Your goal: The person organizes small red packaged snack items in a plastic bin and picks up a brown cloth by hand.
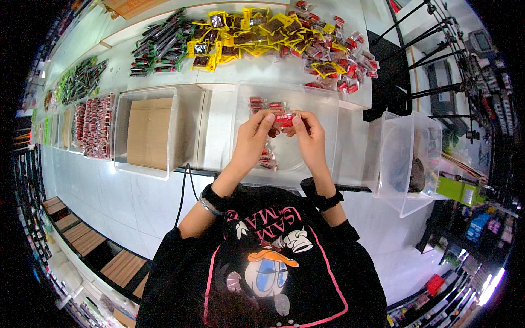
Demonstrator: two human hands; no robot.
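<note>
Between the fingers of my left hand (255, 133) and my right hand (308, 131) is a small red wrapped snack packet (284, 120), gripped at both ends. It bears writing on its face. Both hands are over a clear plastic bin (316, 151) on the bench. Inside that bin, more red packets lie in a column along its left part: some above my hands (257, 102) and a few lower down (268, 160), partly hidden by my left hand.
Across the raised shelf lie loose red packets (352, 67), yellow packets (246, 39) and dark green-ended sticks (164, 41). To the left stand a bin with a cardboard sheet (149, 135) and one filled with red packets (97, 127). Clear bins (393, 156) stand at right. A black cable (182, 197) hangs nearby.
</note>
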